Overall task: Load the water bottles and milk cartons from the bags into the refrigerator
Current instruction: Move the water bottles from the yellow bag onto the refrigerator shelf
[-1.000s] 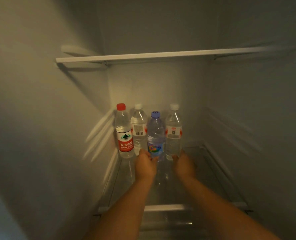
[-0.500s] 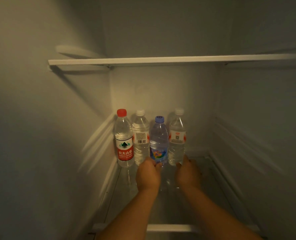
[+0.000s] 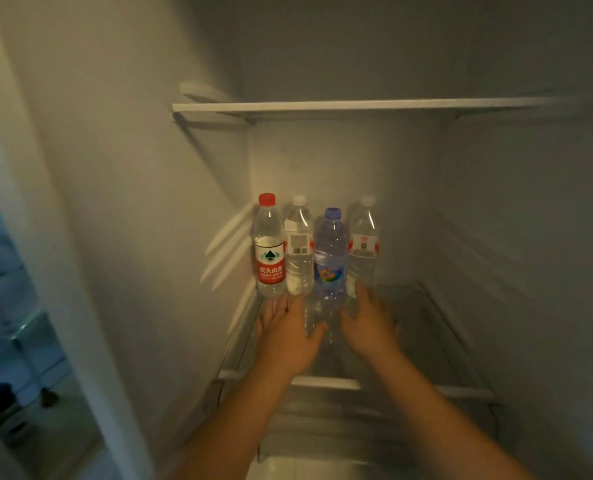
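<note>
Left hand (image 3: pixel 288 336), right hand (image 3: pixel 368 327) splayed | four clear bottles (image 3: pixel 300 251) upright, abreast

Four clear water bottles upright in a tight row, back left of refrigerator (image 3: pixel 142 209) glass shelf (image 3: pixel 430 327): red-cap bottle (image 3: pixel 270 247) with red label, white-cap bottle (image 3: pixel 299 249), blue-cap bottle (image 3: pixel 330 258) slightly forward, second white-cap bottle (image 3: pixel 363 245).

Left hand (image 3: pixel 288 336) and right hand (image 3: pixel 368 329) stretch flat toward four bottles (image 3: pixel 329 244).
</note>
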A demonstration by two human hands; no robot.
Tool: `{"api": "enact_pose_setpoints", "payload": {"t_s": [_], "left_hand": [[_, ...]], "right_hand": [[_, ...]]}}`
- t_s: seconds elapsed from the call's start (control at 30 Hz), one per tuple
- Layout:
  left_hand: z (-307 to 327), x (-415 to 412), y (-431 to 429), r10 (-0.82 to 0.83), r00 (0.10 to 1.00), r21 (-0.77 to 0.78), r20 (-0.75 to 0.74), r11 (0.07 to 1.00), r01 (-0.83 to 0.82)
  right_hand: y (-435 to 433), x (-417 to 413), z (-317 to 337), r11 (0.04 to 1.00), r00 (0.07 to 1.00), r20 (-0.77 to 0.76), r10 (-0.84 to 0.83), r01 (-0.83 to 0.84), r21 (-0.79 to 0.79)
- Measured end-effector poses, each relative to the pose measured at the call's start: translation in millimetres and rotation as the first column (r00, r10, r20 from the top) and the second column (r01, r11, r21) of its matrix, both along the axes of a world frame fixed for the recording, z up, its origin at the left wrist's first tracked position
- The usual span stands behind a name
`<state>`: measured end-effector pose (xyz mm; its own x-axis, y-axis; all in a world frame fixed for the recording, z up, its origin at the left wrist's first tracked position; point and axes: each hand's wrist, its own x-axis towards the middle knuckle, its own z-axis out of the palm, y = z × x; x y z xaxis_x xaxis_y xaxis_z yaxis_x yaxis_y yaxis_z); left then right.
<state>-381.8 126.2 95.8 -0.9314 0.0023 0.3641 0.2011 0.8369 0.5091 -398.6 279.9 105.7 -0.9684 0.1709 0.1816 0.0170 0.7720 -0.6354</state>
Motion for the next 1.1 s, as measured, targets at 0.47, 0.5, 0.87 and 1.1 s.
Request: {"api": "enact_pose_setpoints", "payload": {"t_s": [0.47, 0.5, 0.87, 1.1], "left_hand": [[-22, 183, -59, 0.054, 0.997, -0.286, 0.058, 0.958, -0.035], [-24, 196, -60, 0.055, 0.997, -0.3, 0.053, 0.953, -0.037], [-59, 366, -73, 0.028, 0.999, -0.247, 0.018, 0.969, -0.022], [-79, 473, -70, 0.018, 0.997, -0.247, 0.074, 0.969, 0.001]], "right_hand": [[-42, 151, -23, 0.947, 0.98, -0.121, 0.157, -0.115, 0.3], [-43, 163, -28, 0.945, 0.978, -0.124, 0.168, -0.124, 0.304], [-43, 335, -76, 0.917, 0.953, -0.146, 0.266, -0.203, 0.343], [-26, 452, -107, 0.893, 0.941, -0.129, 0.312, -0.244, 0.379]]}}
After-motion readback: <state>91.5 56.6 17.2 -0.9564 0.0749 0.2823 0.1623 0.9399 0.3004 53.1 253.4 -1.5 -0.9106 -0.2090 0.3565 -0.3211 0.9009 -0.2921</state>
